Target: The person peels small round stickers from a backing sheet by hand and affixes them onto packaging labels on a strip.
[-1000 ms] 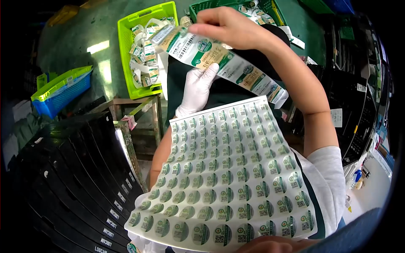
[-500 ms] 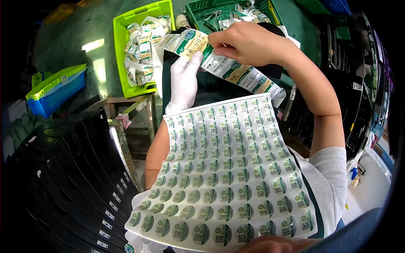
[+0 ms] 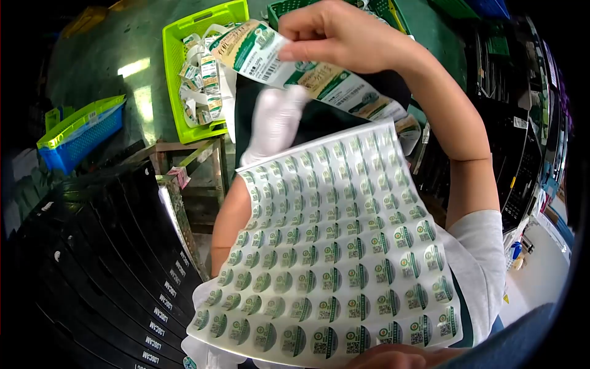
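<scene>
A long strip of printed labels (image 3: 270, 58), green, white and tan, stretches diagonally across the upper middle. My bare right hand (image 3: 329, 38) pinches its upper edge between thumb and fingers. Below the strip is my white-gloved left hand (image 3: 275, 120), blurred by motion; its fingertips are near the strip's lower edge, and whether they touch it cannot be made out. The strip's right end curls over near my right forearm. In front of my body lies a large white sheet (image 3: 332, 246) with rows of round green stickers bearing small square codes.
A lime-green basket (image 3: 173, 80) holds label strips at the upper left, with a dark green basket (image 3: 279, 11) beside it. Black stacked crates (image 3: 104, 264) stand at the lower left. A blue and a lime basket (image 3: 80, 138) sit at far left.
My right hand has moved left and up with the strip, which extends further to the upper left. My left hand has moved lower, off the strip's tan part. The sticker sheet's upper edge has shifted.
</scene>
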`<move>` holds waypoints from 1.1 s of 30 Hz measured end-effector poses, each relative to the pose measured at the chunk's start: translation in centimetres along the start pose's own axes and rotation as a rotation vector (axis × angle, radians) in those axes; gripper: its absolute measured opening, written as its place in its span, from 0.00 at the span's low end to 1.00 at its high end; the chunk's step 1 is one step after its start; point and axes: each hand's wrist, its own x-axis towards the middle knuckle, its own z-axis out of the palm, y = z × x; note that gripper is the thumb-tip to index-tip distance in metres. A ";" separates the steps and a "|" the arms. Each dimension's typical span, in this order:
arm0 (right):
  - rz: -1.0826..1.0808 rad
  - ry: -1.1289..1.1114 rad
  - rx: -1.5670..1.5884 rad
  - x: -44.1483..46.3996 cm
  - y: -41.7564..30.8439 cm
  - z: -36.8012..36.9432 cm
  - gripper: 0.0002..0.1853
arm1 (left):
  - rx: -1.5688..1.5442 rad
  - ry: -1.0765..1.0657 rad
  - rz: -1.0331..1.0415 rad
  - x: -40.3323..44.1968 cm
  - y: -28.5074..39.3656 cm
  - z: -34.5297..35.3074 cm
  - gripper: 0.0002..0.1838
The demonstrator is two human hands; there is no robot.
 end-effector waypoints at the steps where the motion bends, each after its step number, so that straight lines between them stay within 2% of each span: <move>1: 0.157 -0.023 -0.141 0.3 -1.9 -1.0 0.09 | 0.135 0.086 -0.100 -0.3 -0.5 1.4 0.19; 2: 0.135 0.028 -0.155 0.0 -1.5 -1.6 0.10 | 0.085 0.034 -0.058 -0.2 -1.8 0.5 0.16; 4: 0.020 0.110 -0.129 -0.8 -0.7 -2.4 0.11 | 0.075 0.158 -0.056 0.4 -0.9 1.2 0.15; 6: 0.109 -0.044 -0.194 -1.7 -1.6 -3.9 0.12 | 0.056 0.203 -0.086 0.7 0.0 1.0 0.16; 9: 0.076 -0.156 -0.358 -2.7 -1.3 -4.0 0.15 | 0.025 0.208 -0.126 1.0 0.4 0.2 0.15; 12: -0.060 -0.087 -0.392 -3.2 0.2 -1.9 0.07 | 0.103 0.240 -0.103 1.1 0.1 -0.8 0.14; 13: -0.093 -0.109 -0.410 -3.1 0.4 -1.7 0.12 | 0.103 0.237 -0.105 1.1 0.1 -0.8 0.14; 19: -0.036 -0.202 -0.473 -2.1 -0.4 -1.0 0.14 | 0.012 0.208 -0.066 0.8 -0.1 -0.9 0.14; 22: 0.024 -0.050 -0.532 -1.6 0.9 -1.3 0.19 | -0.047 0.133 -0.010 1.0 -0.3 -2.4 0.13; 23: -0.086 0.137 -0.667 -1.6 2.0 -1.6 0.18 | -0.060 0.167 0.022 0.9 -0.3 -2.6 0.13; 24: 0.069 0.217 -0.606 -1.6 1.4 -2.3 0.15 | -0.078 0.150 0.031 0.7 0.2 -2.3 0.14; 26: 0.279 0.063 -0.375 -1.9 0.1 -3.5 0.14 | -0.058 0.190 0.044 0.6 1.0 -2.2 0.14; 27: 0.186 0.009 -0.316 -2.2 0.6 -2.7 0.14 | -0.020 0.247 0.046 0.7 1.3 -2.0 0.15; 29: -0.030 -0.126 -0.224 -2.4 0.9 -1.4 0.14 | -0.118 0.119 0.086 0.8 2.4 -1.5 0.21; 31: 0.004 -0.083 -0.139 -1.6 -0.7 -0.4 0.14 | -0.131 0.073 0.068 0.7 2.6 0.1 0.26; 33: -0.012 0.019 -0.028 -0.8 -0.8 0.1 0.14 | 0.030 0.119 -0.061 -0.1 1.3 1.8 0.30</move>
